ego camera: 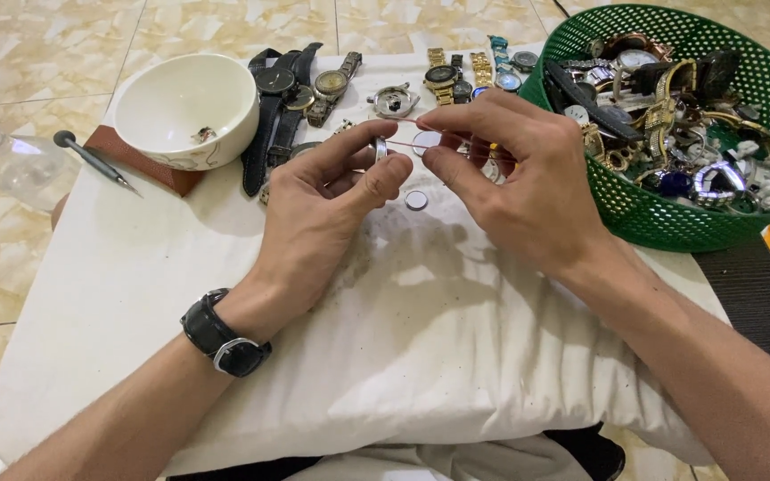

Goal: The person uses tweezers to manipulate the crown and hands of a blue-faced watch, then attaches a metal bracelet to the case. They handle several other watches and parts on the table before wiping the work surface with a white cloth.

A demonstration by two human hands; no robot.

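Left hand (pixel 327 191) is pinching a small metal ring (pixel 381 147) upright between closed fingers, steadying it above the white cushion (pixel 421 330) middle. Right hand (pixel 514 174) fingers are closing on a thin red stick (pixel 421 127), poking the ring (green basket (pixel 670 223) sitting at the right edge).

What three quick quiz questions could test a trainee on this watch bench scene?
1. True or false: the green basket holds watches and watch parts.
2. Which hand pinches the small metal ring: A left, B right?
3. What lies loose on the white cloth just below both hands?

Key: 1 true. 2 A; the right hand holds a thin red tool to it. 3 a small round disc.
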